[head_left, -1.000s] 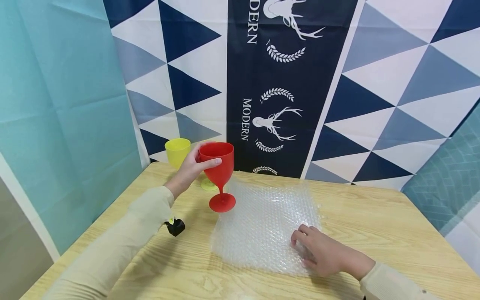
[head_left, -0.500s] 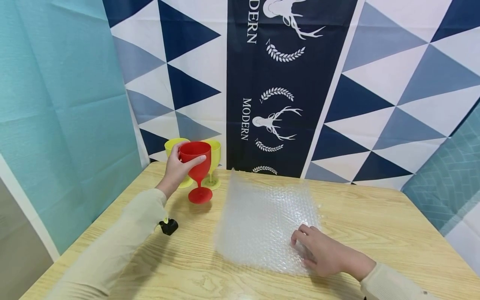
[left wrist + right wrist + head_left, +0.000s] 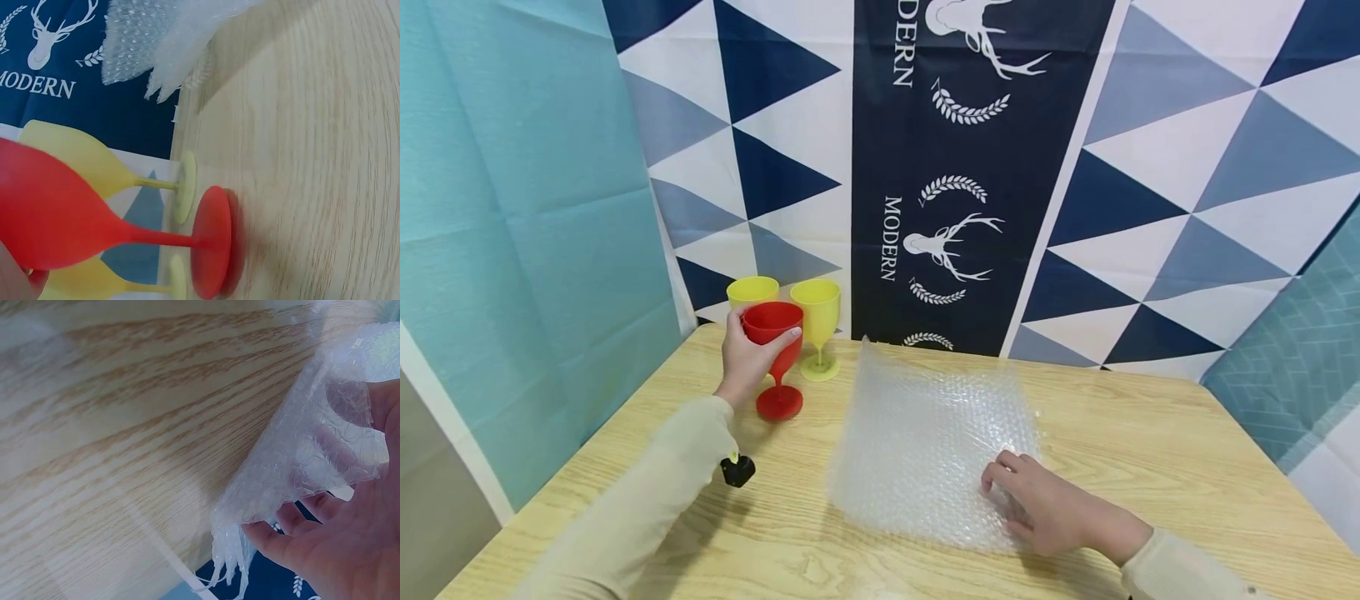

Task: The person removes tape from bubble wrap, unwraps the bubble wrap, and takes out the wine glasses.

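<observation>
My left hand (image 3: pixel 747 360) grips a red goblet (image 3: pixel 789 358) by its bowl, thumb across the front. The goblet is upright, its round foot (image 3: pixel 211 244) right at the tabletop in the left wrist view. Close behind it stand two yellow goblets; the right one (image 3: pixel 817 317) shows fully, the left one (image 3: pixel 752 291) is partly hidden by my hand and the red bowl. My right hand (image 3: pixel 1051 507) holds the near right edge of a clear bubble wrap sheet (image 3: pixel 925 442), the plastic between thumb and fingers (image 3: pixel 265 537) in the right wrist view.
The wooden table (image 3: pixel 1150 450) runs back to a patterned cloth wall (image 3: pixel 977 183). A teal cloth (image 3: pixel 535 217) hangs along the left side. A small black block (image 3: pixel 738 471) sits at my left sleeve. The bubble wrap's far left corner (image 3: pixel 867 346) curls upward.
My left hand has carried the red goblet left, then down beside the yellow goblets. The bubble wrap's left side has risen and curled. My right hand has stayed in place.
</observation>
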Motion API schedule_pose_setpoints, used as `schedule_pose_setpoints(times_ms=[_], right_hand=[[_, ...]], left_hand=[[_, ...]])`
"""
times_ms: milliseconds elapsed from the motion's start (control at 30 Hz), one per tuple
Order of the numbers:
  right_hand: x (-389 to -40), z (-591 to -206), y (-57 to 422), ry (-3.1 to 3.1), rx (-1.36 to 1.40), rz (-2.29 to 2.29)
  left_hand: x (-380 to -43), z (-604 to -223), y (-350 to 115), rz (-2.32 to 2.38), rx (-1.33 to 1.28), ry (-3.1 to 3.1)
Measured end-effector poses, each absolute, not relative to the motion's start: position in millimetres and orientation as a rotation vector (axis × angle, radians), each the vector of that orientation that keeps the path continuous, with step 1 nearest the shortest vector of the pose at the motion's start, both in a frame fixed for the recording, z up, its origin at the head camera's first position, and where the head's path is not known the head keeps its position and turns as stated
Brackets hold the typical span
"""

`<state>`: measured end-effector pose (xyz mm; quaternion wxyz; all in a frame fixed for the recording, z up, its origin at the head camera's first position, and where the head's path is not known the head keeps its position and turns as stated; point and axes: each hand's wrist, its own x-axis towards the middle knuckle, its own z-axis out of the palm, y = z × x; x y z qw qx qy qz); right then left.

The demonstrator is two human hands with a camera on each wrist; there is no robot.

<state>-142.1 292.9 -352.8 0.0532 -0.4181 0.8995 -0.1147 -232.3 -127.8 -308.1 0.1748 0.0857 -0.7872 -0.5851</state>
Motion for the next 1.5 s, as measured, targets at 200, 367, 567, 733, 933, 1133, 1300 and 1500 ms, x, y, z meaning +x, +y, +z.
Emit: schedule_pose_setpoints(times_ms=[200, 367, 567, 733, 933, 1133, 1300, 1500], right_hand=[[-141.8, -352.1, 291.6, 2.741, -1.262, -0.347], [-141.4, -352.2, 291.8, 2.754, -1.264, -0.338], [-140.7, -352.3, 291.3, 2.753, -1.263, -0.337], [-140.3, -352.3, 290.8, 2.752, -1.293, -0.336], [-140.7, -355.0, 293.1, 2.795, -1.401, -0.325], [-139.9, -356.8, 292.2, 2.786, -1.434, -0.363], [-138.5, -355.1, 290.6, 2.765, -1.369, -0.376], [-138.0, -353.7, 292.8, 2.788, -1.361, -0.392]], left_hand=[[-233.9, -311.6, -125.4, -1.613, 0.286, -2.127], [-234.5, -314.9, -123.4, -1.594, 0.283, -2.114], [-234.9, -319.0, -121.7, -1.618, 0.283, -2.116], [-236.1, -319.2, -122.8, -1.638, 0.280, -2.126], [-238.2, -325.9, -123.4, -1.682, 0.304, -2.170], [-236.8, -339.8, -130.6, -1.759, 0.409, -2.214], [-233.5, -345.7, -133.5, -1.789, 0.390, -2.248], [-225.5, -347.4, -130.7, -1.806, 0.419, -2.314]])
